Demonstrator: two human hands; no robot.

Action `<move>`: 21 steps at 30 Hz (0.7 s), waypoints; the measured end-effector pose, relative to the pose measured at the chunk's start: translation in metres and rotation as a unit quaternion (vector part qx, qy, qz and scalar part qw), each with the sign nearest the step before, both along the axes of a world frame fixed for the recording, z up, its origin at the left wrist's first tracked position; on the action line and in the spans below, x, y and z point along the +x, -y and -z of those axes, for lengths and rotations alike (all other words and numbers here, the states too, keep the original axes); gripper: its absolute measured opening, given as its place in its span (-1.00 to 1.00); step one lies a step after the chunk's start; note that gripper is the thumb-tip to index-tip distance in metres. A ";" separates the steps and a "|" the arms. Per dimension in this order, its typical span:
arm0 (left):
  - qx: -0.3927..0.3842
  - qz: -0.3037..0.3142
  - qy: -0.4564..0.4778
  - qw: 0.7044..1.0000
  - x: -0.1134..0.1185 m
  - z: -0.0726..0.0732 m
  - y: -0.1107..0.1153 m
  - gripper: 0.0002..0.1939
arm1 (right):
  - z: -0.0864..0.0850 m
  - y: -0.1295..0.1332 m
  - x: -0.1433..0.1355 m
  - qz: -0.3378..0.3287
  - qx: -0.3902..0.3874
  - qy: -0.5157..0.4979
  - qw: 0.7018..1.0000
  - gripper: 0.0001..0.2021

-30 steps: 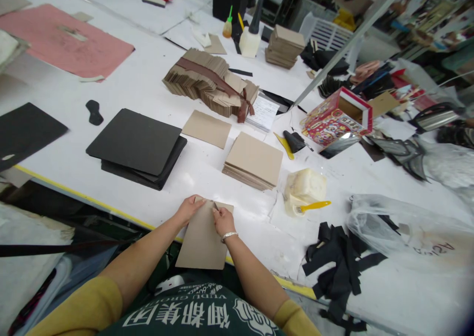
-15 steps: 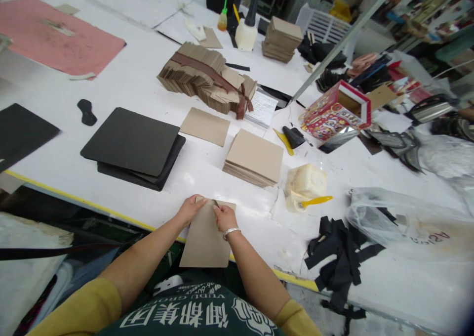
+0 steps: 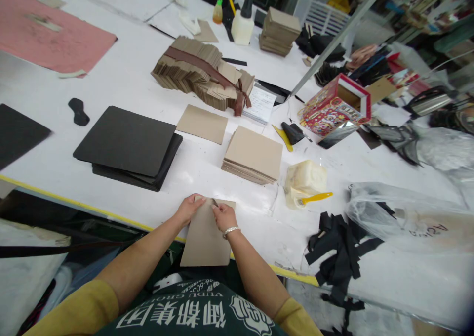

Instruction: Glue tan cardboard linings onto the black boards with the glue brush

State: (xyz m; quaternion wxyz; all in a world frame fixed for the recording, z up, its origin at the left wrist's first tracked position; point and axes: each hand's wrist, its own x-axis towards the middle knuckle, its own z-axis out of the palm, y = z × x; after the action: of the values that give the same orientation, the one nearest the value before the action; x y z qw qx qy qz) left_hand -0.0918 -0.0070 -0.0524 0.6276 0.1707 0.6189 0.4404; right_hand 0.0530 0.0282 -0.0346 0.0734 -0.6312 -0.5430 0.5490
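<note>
Through my remote feed I see a white counter (image 3: 200,173) filling most of the view. A stack of black boards (image 3: 126,141) lies toward nine o'clock, a strapped cardboard bundle (image 3: 177,75) toward eleven, and a stack of beige cardboard (image 3: 254,152) almost at the dial's centre. The single cardboard sheet (image 3: 205,239) is near seven o'clock, its near end reaching past the counter's edge. I judge it light, stiff and dry, not slippery, though its corners could crease; I would hold it flat by the side edges, close to the corners. The left hand (image 3: 188,210) has its grip pinched on the far-left corner. The right hand (image 3: 224,217) has its grip closed around a small dark piece (image 3: 214,202) against the sheet's far edge; I cannot make out what it is.
</note>
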 end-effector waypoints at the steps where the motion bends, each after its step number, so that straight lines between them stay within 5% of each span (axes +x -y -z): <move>1: 0.001 -0.001 0.003 1.000 0.000 0.000 0.000 -0.57 | 0.000 0.001 0.000 -0.009 0.017 0.010 1.000 -0.70; 11: 0.001 -0.007 0.003 1.000 0.000 0.000 -0.002 -0.60 | -0.011 0.005 -0.004 -0.094 0.140 0.112 0.979 -0.76; 21: -0.001 -0.012 0.007 1.000 0.002 0.001 -0.004 -0.61 | -0.019 0.008 -0.004 -0.231 0.192 0.280 0.912 -0.72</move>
State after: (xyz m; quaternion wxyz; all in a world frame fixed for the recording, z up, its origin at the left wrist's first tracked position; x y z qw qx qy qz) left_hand -0.0902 -0.0034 -0.0531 0.6267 0.1590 0.6171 0.4484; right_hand 0.0486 0.0204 -0.0158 -0.0908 -0.5899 -0.7667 0.2365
